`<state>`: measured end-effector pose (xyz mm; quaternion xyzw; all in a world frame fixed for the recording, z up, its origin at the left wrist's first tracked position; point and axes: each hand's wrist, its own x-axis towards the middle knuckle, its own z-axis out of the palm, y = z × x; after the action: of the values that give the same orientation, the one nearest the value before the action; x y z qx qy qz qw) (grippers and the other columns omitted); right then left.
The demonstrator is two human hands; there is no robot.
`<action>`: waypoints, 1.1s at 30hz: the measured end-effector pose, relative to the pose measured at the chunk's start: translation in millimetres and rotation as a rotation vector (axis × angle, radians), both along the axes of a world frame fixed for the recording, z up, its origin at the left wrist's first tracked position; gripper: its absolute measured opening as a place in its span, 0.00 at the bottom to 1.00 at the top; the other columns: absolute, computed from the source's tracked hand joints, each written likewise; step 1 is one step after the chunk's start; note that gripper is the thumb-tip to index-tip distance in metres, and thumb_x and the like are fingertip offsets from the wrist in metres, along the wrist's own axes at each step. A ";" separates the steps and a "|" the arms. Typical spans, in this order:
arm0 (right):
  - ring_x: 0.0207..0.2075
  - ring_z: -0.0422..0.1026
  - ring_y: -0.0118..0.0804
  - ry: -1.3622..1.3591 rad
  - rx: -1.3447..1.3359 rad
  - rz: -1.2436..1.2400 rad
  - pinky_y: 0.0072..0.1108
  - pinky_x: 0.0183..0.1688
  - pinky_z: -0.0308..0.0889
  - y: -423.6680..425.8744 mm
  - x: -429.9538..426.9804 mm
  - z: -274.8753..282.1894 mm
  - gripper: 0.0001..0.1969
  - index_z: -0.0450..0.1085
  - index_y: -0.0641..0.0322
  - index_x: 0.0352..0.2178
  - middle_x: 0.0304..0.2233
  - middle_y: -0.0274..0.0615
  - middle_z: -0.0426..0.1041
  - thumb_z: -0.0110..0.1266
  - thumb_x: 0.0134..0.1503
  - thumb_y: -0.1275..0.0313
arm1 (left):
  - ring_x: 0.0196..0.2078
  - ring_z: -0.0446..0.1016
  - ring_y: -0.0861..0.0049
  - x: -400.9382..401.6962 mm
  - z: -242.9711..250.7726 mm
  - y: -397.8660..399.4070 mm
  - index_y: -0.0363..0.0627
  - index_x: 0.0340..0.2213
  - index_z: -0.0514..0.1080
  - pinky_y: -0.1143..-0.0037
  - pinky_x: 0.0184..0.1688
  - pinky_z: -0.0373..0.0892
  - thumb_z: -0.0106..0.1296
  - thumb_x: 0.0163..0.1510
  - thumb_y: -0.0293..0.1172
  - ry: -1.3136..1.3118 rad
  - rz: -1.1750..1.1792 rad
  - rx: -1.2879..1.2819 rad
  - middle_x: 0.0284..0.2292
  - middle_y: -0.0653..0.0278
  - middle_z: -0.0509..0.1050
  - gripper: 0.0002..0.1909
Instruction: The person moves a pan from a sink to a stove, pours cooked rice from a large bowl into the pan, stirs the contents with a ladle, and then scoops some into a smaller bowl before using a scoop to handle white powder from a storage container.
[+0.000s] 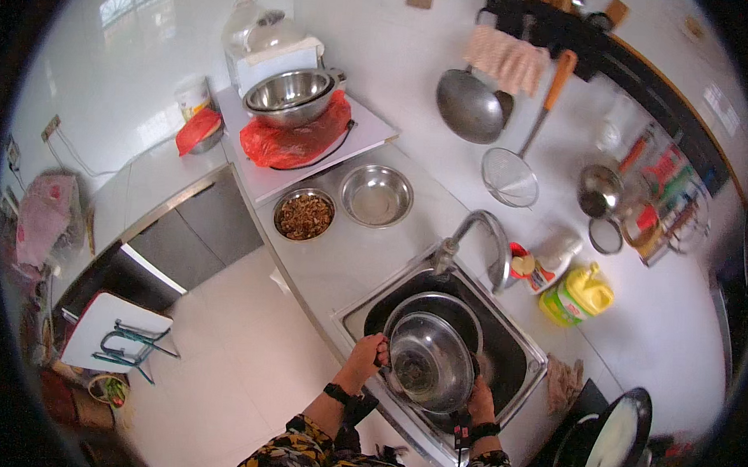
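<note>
Over the sink I hold a stainless-steel pot by its two sides. My left hand is closed around a dark handle at the pot's left. On the right rim, my right hand grips the other side, partly hidden by the pot wall. The pot's shiny inside faces me, and its bottom looks dark and wet. Beneath and behind it, a wider metal basin sits in the sink, mostly covered by the pot. The curved faucet stands at the sink's back edge.
Left of the sink are a bowl of brown chopped food and a shallow steel bowl. A yellow detergent jug and a crumpled cloth lie to the right, near a black-rimmed pan. A folding table leans at far left.
</note>
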<state>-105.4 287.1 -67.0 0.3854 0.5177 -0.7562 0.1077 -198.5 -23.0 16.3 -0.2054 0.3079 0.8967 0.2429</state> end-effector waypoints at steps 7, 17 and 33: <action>0.43 0.62 0.41 -0.096 -0.061 -0.067 0.30 0.43 0.59 -3.9 -57.4 -36.9 0.23 0.57 0.62 0.46 0.42 0.40 0.64 0.36 0.55 0.57 | 0.17 0.54 0.80 -79.8 -28.1 -27.7 0.42 0.22 0.56 0.76 0.20 0.55 0.35 0.54 0.36 0.004 -0.225 -0.379 0.15 0.69 0.55 0.12; 0.47 0.59 0.36 0.155 0.282 -0.351 0.24 0.43 0.59 -72.4 -33.2 44.6 0.31 0.46 0.62 0.53 0.49 0.42 0.56 0.47 0.51 0.61 | 0.52 0.50 0.52 -80.6 -30.7 -12.4 0.31 0.48 0.49 0.64 0.50 0.53 0.38 0.51 0.36 1.105 -0.469 -1.514 0.49 0.43 0.52 0.27; 0.42 0.63 0.32 0.354 -0.042 -0.258 0.23 0.43 0.61 -95.5 194.7 127.5 0.28 0.55 0.68 0.47 0.41 0.43 0.64 0.45 0.51 0.56 | 0.54 0.51 0.60 167.8 81.7 161.7 0.37 0.50 0.47 0.66 0.54 0.47 0.30 0.51 0.57 0.891 -1.086 -0.022 0.51 0.53 0.51 0.37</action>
<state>89.3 191.5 60.5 0.3073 0.4590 -0.8302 -0.0748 -30.8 138.7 98.1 0.3619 0.4462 0.6442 0.5048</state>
